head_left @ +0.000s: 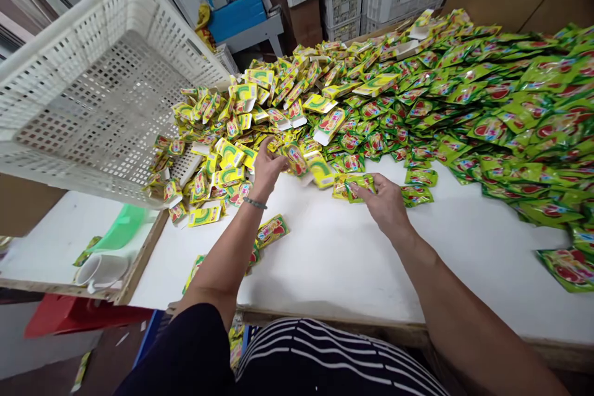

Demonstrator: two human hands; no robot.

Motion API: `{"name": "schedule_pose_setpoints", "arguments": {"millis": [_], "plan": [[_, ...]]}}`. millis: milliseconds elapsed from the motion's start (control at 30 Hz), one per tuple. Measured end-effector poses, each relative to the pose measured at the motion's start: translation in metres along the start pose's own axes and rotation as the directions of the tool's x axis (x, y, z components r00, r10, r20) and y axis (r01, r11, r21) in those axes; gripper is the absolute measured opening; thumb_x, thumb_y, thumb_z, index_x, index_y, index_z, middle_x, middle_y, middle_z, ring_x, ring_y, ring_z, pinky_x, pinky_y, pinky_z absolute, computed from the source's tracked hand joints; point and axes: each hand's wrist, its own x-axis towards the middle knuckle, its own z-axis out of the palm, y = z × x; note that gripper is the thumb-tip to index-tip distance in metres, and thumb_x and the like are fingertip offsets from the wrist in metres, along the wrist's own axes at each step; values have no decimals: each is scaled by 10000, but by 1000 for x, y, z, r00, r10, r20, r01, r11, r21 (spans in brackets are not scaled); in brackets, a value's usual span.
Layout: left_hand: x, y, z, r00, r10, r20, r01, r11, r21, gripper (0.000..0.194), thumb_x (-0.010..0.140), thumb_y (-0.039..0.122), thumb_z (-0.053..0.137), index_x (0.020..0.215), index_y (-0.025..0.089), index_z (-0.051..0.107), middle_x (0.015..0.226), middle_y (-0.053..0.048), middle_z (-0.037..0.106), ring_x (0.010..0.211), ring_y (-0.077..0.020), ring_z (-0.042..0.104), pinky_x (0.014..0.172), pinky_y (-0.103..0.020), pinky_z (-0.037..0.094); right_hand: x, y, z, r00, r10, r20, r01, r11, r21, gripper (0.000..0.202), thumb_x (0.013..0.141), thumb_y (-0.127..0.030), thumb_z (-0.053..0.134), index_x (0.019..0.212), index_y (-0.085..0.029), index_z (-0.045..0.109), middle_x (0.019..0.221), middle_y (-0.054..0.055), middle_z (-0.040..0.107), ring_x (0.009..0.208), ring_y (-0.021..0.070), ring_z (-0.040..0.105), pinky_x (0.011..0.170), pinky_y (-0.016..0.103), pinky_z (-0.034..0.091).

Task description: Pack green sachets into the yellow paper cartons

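Green and glossy, a packet (367, 183) right of centre is pinched by the right hand (386, 203), fingers nearly closed, and could slip if held loosely, while the left hand (268, 172), fingers half open, its hold unclear, could topple yellow cartons (229, 153) by brushing them.

The left hand (269, 167) is blurred; whether it grips the smeared packet (296, 159) beside it is unclear. The right hand (386, 203) partly hides its pouch (361, 187). Near the tabletop's (325, 266) front edge, the left forearm (223, 253) covers parts of loose packs (273, 231). The picture's sides crop the pouch heap (501, 130) and the crate (93, 99). Fine print is illegible.
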Motion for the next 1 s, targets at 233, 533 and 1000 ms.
{"name": "schedule_pose_setpoints", "arguments": {"millis": [233,533,1000], "plan": [[-83,-32,4,907,-255,336,309,944,-118,572,544,219,773,1084,184,588,592,68,565,578,-110,582,629,-248,505,5,5,-7,996,22,-86,-25,999,-31,301,663,-473,680,748,-198,594,643,-8,600,622,160,515,623,292,412],[-96,-17,11,688,-323,649,213,946,245,518,508,406,865,890,162,615,684,-23,665,604,-156,606,553,-252,409,-1,5,0,999,-21,31,24,995,-93,345,680,-505,677,811,-190,627,682,20,629,669,188,550,657,323,448],[-161,-15,32,824,-50,564,-423,608,672,441,761,478,656,1044,150,575,977,-129,618,953,-287,595,801,-377,461,1,1,-9,996,-87,17,88,995,-52,329,694,-467,683,860,-185,648,738,28,675,674,182,580,672,322,481]]}}
